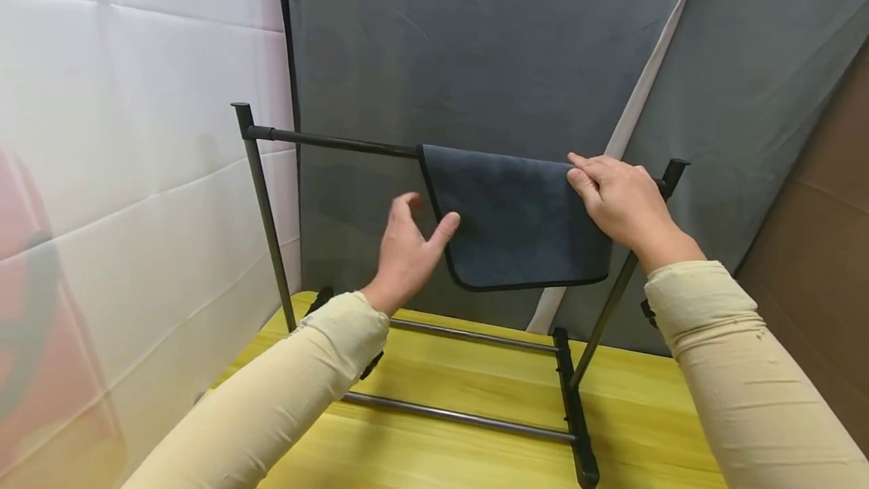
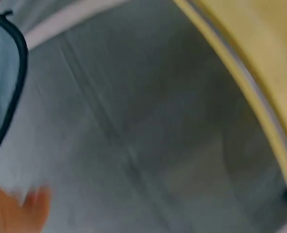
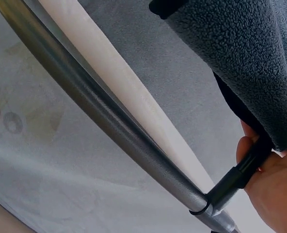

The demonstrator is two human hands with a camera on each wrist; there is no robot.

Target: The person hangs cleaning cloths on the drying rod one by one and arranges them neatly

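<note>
Left hand (image 1: 407, 247) spread, right hand (image 1: 621, 202) curled

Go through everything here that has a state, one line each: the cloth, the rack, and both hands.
dark cloth: draped over the rack's top bar, hanging flat.
rack: upright on the yellow table, top bar bare left of the cloth.
left hand: open, thumb near the cloth's left edge, holding nothing.
right hand: fingers curled over the cloth's top right corner at the bar.

yellow wood surface (image 1: 441, 391) under the stand | grey fabric backdrop (image 1: 475, 44) behind, pale strip (image 1: 638, 104) running diagonally across it | white padded wall (image 1: 129, 134) at left | brown panel (image 1: 828, 195) at right
</note>
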